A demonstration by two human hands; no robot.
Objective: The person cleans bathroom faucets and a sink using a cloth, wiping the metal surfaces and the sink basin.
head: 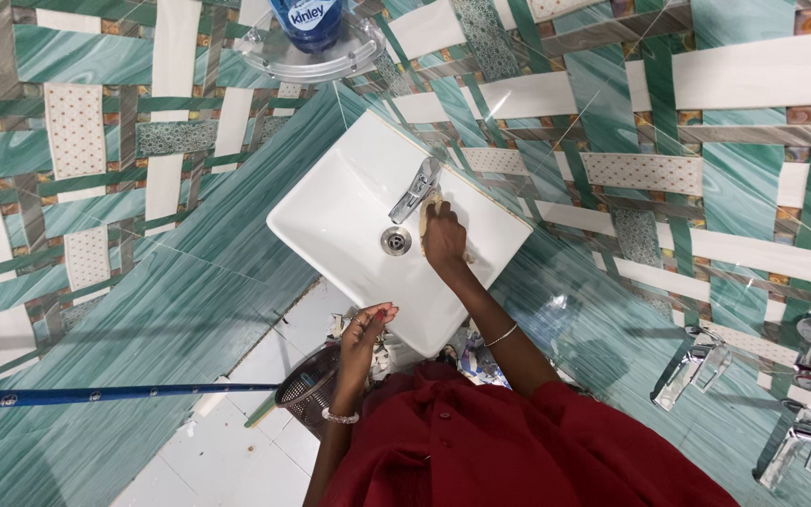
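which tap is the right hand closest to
The basin tap on the white sink. The right hand presses a yellow sponge right beside it, while the wall taps at lower right stand well away, untouched.

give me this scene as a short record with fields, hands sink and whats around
right hand: presses a yellowish sponge on the basin beside the tap
left hand: rests on the front rim of the sink, holds nothing
drain: open, near the sponge
below sink: dark mesh basket
walls: green and white tiles
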